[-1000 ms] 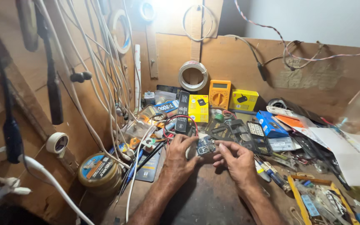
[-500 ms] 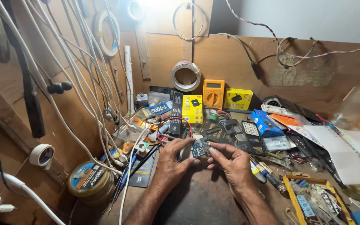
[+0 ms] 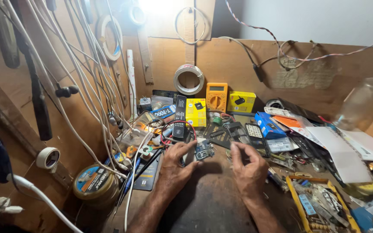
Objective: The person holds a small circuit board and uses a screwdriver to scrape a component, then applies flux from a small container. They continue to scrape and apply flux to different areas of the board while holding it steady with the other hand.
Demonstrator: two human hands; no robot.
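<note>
Left hand (image 3: 175,166) pinches the small blue circuit board (image 3: 204,150) mid-bench, just near of the black remote. Right hand (image 3: 248,166) hovers beside it, fingers loosely curled, gripping nothing. Best held by the edges, kept steady.

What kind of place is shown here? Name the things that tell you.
Probably a small electronics repair bench. An orange meter leans on the wooden back wall, white cables hang at the left, and the left hand holds a small circuit board.
</note>
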